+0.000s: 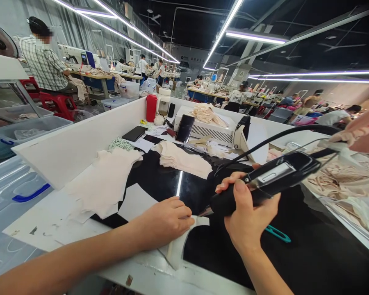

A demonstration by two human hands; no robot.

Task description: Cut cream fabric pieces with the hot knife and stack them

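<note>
Nearest, at the front edge of the shiny black table top (310, 250), a small pale piece of cloth (184, 242) lies flat. The left hand (169, 219) is spread on it, fingers pressing down, not gripping. The right hand (249, 223) is wrapped tight round a fat black tool (264, 182). The tool's thin metal tip sits just beside the left fingertips, at the edge of the cloth. That looks like the risk: if the tip slips or the cloth slides, it could hurt those fingers or spoil the cloth. Small teal snips (277, 234) lie on the black top by the right wrist. The tool's black cord (279, 137) loops over the middle of the top and could snag. Further back on it sits a pile of cream cloth pieces (184, 160).
</note>
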